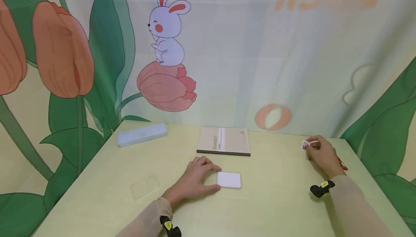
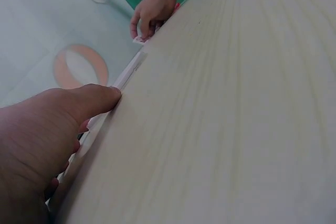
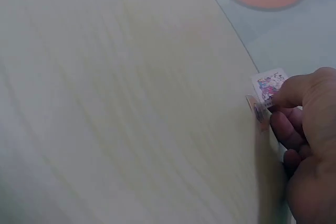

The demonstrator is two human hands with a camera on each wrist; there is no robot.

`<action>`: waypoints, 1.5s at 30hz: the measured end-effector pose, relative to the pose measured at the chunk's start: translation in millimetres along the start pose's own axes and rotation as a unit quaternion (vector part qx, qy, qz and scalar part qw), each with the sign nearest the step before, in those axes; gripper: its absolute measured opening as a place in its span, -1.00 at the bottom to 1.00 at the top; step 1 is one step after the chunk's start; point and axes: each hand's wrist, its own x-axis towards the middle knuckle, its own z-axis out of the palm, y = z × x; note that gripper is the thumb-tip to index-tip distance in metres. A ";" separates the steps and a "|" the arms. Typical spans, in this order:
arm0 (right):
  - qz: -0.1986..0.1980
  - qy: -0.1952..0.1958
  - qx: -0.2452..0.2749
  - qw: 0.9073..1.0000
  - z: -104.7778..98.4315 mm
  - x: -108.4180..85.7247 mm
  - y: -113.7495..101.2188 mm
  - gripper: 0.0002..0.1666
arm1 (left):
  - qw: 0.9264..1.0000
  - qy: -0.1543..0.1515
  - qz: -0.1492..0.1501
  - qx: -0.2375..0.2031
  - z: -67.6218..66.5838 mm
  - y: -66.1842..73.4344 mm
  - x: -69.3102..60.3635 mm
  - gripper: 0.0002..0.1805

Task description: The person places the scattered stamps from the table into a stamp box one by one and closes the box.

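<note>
Head view. The left hand (image 1: 196,179) lies at the left end of a white block (image 1: 229,180), thumb and forefinger spread apart near its two corners. The right hand (image 1: 325,155), at the far right of the table (image 1: 269,204), pinches a small card (image 1: 305,145) between thumb and fingers. A red object (image 1: 342,164) is partly hidden behind that hand. The case (image 1: 142,135) at the far left appears closed, so its contents cannot be told; whether the white block is a container cannot be told either. The notebook (image 1: 224,139) lies closed behind the block, and two clear pieces (image 1: 139,190) lie to the left of the left hand. Being nearly invisible against the wood, these might be brushed aside by a careless sleeve.

Left wrist view. The thumb meets the edge of the block; the other fingers are mostly hidden behind it. With contact seemingly at one end only, the block could pivot or slide if pushed off centre.

Right wrist view. The card, printed side showing, is gripped at one edge, with a glossy piece (image 3: 256,109) just below it. So narrow a hold could let the card slip or twist, and a tight pinch could crease it.
</note>
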 end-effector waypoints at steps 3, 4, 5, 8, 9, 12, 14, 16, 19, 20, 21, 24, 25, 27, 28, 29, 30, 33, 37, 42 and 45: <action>0.003 0.004 -0.013 1.000 -2.2 0.1 -3.6 -0.59 | 1.000 0.001 -0.003 -0.003 -1.0 0.0 -1.2 -0.43; 0.003 0.005 -0.014 1.000 -2.9 -0.2 -5.8 -0.59 | 1.000 0.000 -0.004 -0.004 -1.4 0.4 -1.7 -0.43; 0.003 0.006 -0.015 1.000 -3.5 -0.7 -8.4 -0.59 | 1.000 0.000 -0.005 -0.005 -1.4 0.6 -2.0 -0.43; -0.004 0.004 -0.004 1.000 -4.7 -3.2 -20.0 -0.56 | 1.000 0.001 -0.004 -0.009 -2.1 1.9 -2.6 -0.43; -0.007 0.002 0.004 1.000 -4.5 -4.2 -24.6 -0.56 | 1.000 0.002 -0.003 -0.010 -2.3 2.3 -2.5 -0.43; -0.012 -0.012 0.035 0.999 -3.0 -8.0 -38.8 -0.54 | 1.000 0.004 -0.001 -0.010 -2.8 2.9 -1.7 -0.43; -0.024 -0.016 0.043 0.999 -1.3 -10.9 -46.8 -0.53 | 1.000 0.004 0.001 -0.011 -2.7 3.0 -1.1 -0.43; -0.038 -0.014 0.051 0.998 1.1 -13.9 -54.5 -0.49 | 1.000 0.005 0.003 -0.011 -2.1 2.8 -0.6 -0.43; -0.063 -0.002 0.059 0.996 6.7 -19.1 -67.8 -0.46 | 1.000 0.007 0.006 -0.014 -2.0 3.1 -0.8 -0.42; -0.069 0.000 0.063 0.996 9.1 -21.2 -72.9 -0.45 | 1.000 0.007 0.006 -0.016 -2.3 3.3 -1.0 -0.42; -0.072 0.001 0.066 0.995 11.7 -23.6 -78.2 -0.45 | 1.000 0.008 0.006 -0.015 -2.2 3.2 -1.0 -0.42; -0.077 -0.005 0.076 0.994 20.9 -31.9 -92.7 -0.48 | 1.000 0.007 0.006 -0.013 -2.4 3.1 -1.4 -0.42; -0.077 -0.010 0.079 0.994 24.2 -34.9 -96.6 -0.49 | 1.000 0.007 0.006 -0.012 -2.3 2.8 -1.2 -0.42; -0.079 -0.018 0.091 0.993 31.2 -40.7 -102.3 -0.50 | 1.000 0.007 0.006 -0.009 -1.6 2.2 -0.9 -0.41; -0.080 -0.023 0.097 0.992 34.8 -43.6 -104.7 -0.50 | 1.000 0.006 0.006 -0.010 -1.7 2.1 -0.9 -0.42; -0.082 -0.026 0.102 0.991 38.2 -46.5 -107.1 -0.51 | 1.000 0.005 0.006 -0.011 -1.8 2.1 -0.8 -0.42; -0.084 -0.030 0.108 0.990 41.7 -49.1 -109.3 -0.52 | 1.000 0.005 0.006 -0.011 -2.0 2.2 -0.7 -0.42; -0.093 -0.039 0.126 0.987 52.8 -56.9 -116.4 -0.55 | 1.000 0.003 0.005 -0.014 -2.5 2.7 -0.9 -0.42; -0.103 -0.050 0.138 0.984 65.8 -65.5 -129.4 -0.61 | 1.000 0.006 0.007 -0.013 -2.7 2.8 -0.5 -0.42; -0.103 -0.067 0.156 0.980 78.8 -76.6 -147.3 -0.63 | 1.000 0.005 0.008 -0.009 -3.2 3.1 -0.4 -0.41; -0.102 -0.082 0.177 0.976 86.6 -82.9 -155.5 -0.62 | 1.000 0.003 0.009 -0.008 -4.2 4.0 -0.6 -0.41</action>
